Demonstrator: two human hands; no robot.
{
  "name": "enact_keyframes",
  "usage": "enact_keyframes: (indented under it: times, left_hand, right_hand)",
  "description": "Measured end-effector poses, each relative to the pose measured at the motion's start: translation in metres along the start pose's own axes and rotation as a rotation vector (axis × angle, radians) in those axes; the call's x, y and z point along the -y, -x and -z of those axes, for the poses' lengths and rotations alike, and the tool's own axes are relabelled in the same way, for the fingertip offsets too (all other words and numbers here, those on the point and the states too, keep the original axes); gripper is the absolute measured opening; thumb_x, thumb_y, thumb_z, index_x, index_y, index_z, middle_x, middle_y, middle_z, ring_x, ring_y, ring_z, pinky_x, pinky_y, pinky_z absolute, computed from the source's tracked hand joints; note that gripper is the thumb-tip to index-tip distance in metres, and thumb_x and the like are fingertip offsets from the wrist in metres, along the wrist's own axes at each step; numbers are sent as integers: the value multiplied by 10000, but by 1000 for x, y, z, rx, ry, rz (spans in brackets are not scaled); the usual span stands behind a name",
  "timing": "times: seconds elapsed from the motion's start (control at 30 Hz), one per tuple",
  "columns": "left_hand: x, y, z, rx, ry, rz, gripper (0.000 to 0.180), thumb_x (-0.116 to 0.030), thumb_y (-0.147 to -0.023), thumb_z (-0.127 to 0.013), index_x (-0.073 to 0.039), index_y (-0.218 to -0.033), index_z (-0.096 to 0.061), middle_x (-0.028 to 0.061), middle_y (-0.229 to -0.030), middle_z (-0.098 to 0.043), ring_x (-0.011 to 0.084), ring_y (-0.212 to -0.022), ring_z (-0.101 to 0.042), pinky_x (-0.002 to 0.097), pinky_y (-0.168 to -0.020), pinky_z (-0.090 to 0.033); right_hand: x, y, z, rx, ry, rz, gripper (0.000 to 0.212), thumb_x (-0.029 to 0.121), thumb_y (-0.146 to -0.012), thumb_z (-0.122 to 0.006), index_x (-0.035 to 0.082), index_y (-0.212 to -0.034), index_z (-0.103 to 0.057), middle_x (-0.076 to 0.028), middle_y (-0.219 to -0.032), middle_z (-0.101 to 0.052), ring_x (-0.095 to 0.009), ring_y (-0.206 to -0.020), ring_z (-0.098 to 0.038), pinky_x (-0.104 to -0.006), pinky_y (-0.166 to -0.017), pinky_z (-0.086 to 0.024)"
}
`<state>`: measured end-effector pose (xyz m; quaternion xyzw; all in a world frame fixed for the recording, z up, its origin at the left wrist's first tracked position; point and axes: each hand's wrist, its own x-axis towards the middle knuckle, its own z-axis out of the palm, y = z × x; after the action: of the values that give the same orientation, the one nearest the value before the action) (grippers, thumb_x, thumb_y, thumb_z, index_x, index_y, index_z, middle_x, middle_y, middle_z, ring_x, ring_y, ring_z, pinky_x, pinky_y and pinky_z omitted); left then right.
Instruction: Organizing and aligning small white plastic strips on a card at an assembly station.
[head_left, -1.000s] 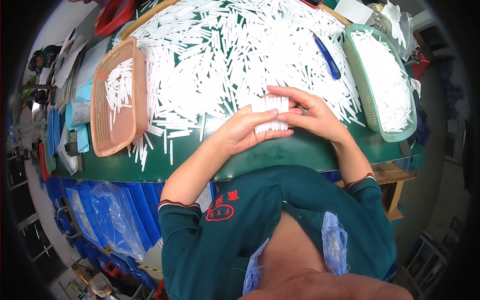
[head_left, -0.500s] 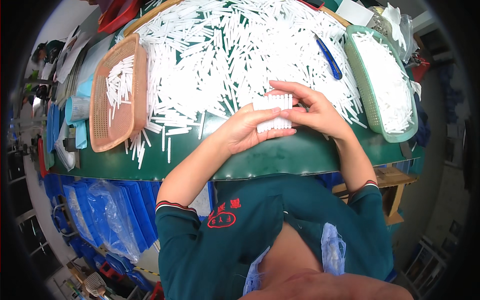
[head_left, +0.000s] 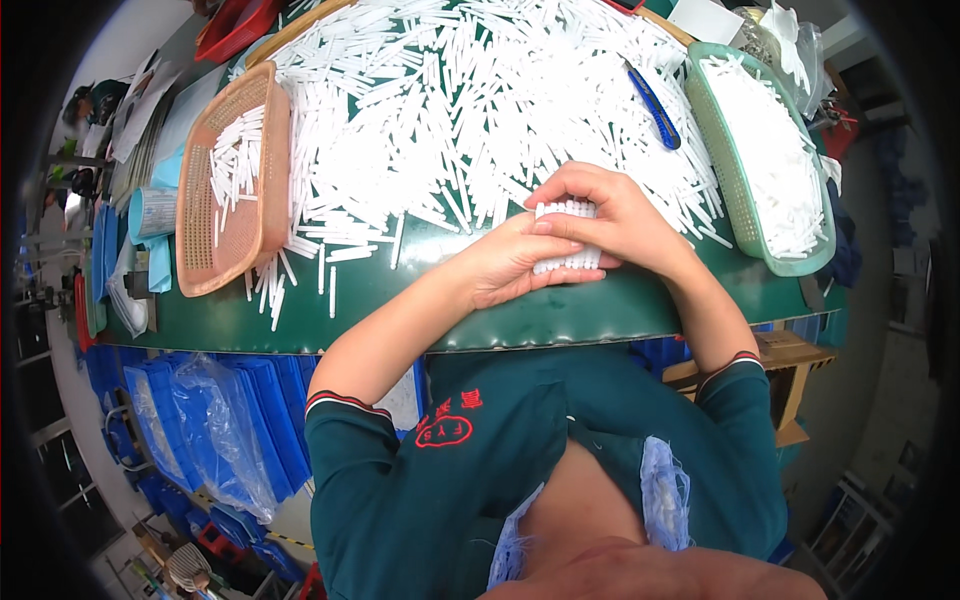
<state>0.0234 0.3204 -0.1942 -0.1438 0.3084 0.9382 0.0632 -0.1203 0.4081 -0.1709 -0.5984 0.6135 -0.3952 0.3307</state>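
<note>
Close to the front of the green table, a bundle of white plastic sticks (head_left: 566,262) is held between my two hands, with rows of stick ends facing up. My left hand (head_left: 515,262) cups the bundle from the left and below, its thumb across the sticks. Over the top and right side curves my right hand (head_left: 610,215), fingers bent round the far edge and thumb pressed near the left one. Palms and some fingertips are hidden behind the sticks. Just beyond both hands lies a wide heap of loose white sticks (head_left: 420,130).
An orange-brown basket (head_left: 275,170) with some sticks stands on the left. At the right is a green basket (head_left: 722,165) full of them. A blue utility knife (head_left: 655,108) lies on the heap. Blue bins (head_left: 265,425) stand below the green table's front edge (head_left: 480,345).
My right hand has closed further over the bundle, and the sticks have tilted so their ends now show. Both hands have shifted slightly right.
</note>
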Motion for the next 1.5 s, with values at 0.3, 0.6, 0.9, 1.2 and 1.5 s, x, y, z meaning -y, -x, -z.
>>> enact_keyframes:
  times: [0.3,0.6,0.9,1.2,1.5]
  left_hand:
    - [-7,6,-5,66,119,41,497,32,-798,-495,38,-1268,-333,211,-1226,-467,376,-1150,-478,432,-987,-413]
    - [-5,5,4,72,221,-50,523,56,-785,-471,49,-1285,-317,206,-1232,-458,332,-1170,-464,441,-1015,-379]
    - [0,-1,4,7,212,-65,442,31,-834,-476,23,-1259,-358,163,-1206,-476,252,-1151,-482,374,-977,-422]
    - [4,-1,6,-69,145,-31,415,-15,-829,-535,4,-1221,-401,128,-1121,-516,207,-1049,-544,321,-817,-516]
    - [4,1,9,-1,159,19,425,4,-819,-519,-10,-1228,-401,119,-1157,-509,195,-1089,-523,353,-929,-457]
  right_hand:
    - [-1,3,5,9,-345,-148,215,127,-846,-579,14,-1023,-623,-56,-935,-627,-112,-849,-563,-250,-741,-452]
    - [4,11,17,84,-282,-38,590,200,-750,-686,6,-1259,-459,-122,-1177,-560,-197,-1078,-524,-323,-925,-404]
    - [12,11,8,-109,506,325,836,396,-526,-790,46,-1214,-469,-113,-1140,-538,-316,-1074,-489,-431,-959,-354]
    - [7,12,-2,-117,554,332,717,377,-518,-786,62,-1114,-540,-85,-1024,-556,-306,-972,-510,-424,-889,-388]
    - [1,9,3,-155,411,291,478,310,-669,-718,77,-1057,-563,-90,-1087,-570,-287,-1017,-527,-384,-883,-399]
